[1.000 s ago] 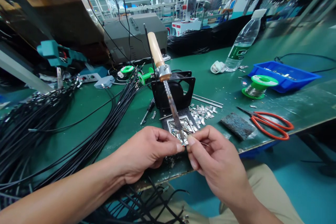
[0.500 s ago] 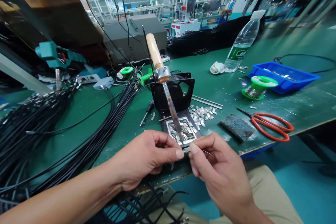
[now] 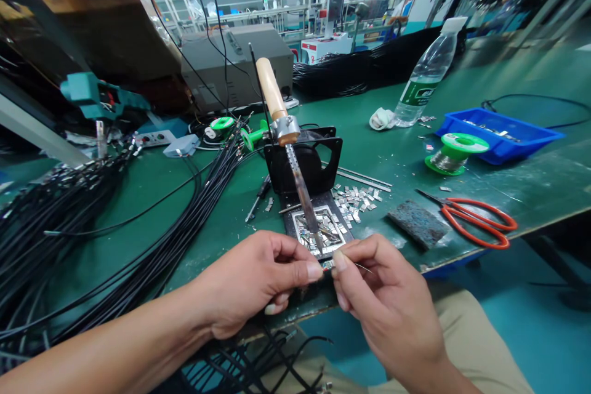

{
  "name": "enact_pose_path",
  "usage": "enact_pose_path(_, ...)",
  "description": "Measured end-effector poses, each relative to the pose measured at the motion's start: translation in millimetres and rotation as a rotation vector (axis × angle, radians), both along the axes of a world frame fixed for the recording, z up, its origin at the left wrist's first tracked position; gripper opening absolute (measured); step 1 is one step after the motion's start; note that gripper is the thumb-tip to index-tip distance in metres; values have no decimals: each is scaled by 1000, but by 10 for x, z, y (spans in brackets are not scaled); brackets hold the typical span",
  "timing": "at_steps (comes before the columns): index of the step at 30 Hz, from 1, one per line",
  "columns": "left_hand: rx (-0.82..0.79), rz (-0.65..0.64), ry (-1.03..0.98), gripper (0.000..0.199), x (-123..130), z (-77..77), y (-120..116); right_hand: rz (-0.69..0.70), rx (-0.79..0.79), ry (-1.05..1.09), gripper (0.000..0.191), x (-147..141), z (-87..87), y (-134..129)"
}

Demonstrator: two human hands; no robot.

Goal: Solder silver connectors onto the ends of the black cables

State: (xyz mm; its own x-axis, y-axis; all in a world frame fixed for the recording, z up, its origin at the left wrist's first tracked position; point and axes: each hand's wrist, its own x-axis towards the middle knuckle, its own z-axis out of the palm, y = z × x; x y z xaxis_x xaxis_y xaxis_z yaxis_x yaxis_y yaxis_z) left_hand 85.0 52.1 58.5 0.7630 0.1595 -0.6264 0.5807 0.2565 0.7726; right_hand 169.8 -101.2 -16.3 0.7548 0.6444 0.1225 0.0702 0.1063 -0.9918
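Observation:
A small silvery metal connector [image 3: 328, 264] with a speck of red at its left end sits between my fingertips, partly hidden. My left hand [image 3: 263, 280] pinches it from the left with thumb and forefinger. From the other side my right hand [image 3: 376, 295] closes thumb and forefinger at its right end, and a thin silvery wire [image 3: 364, 268] sticks out of that pinch. Just above hangs the tip of a soldering iron [image 3: 302, 188] with a wooden handle, propped on a black stand [image 3: 302, 166]. Loose metal pieces fill the framed tray [image 3: 344, 245] under the tip.
Black cables [image 3: 184, 240] spread across the left. Small metal pieces [image 3: 357, 200] lie right of the stand. Farther right are a dark sponge [image 3: 418, 223], red-handled scissors [image 3: 480, 218], a solder spool [image 3: 455, 154], a blue bin [image 3: 508, 148] and a water bottle [image 3: 422, 83].
The lower fingers of my left hand have uncurled slightly, showing more fingertips below the thumb. My right hand has barely moved, and both pinches stay closed.

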Motion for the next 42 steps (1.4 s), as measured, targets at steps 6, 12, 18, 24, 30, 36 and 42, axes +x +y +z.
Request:
enact_pose_path(6,17,-34,1,46,-19,-2,2,-13,-12,-57,22,1,-5,-14)
enact_pose_path(12,-9,-23,17,44,-26,8,-18,12,16,-294,11,-22,18,-108)
enact_pose_path(18,-34,-8,15,40,-18,11,-31,23,61,-369,13,-29,5,-119)
enact_pose_path(24,-34,-7,25,41,-16,21,-39,27,50,-381,13,-17,-6,-136)
enact_pose_path(30,-25,-24,30,41,-13,26,-30,16,57,-390,13,-27,12,-140)
enact_pose_path(36,-102,-17,19,39,-35,6,-41,13,61,-406,13,-12,21,-166)
enact_pose_path(42,-118,-1,1,40,-58,19,-98,25,58,-425,13,-22,17,-219)
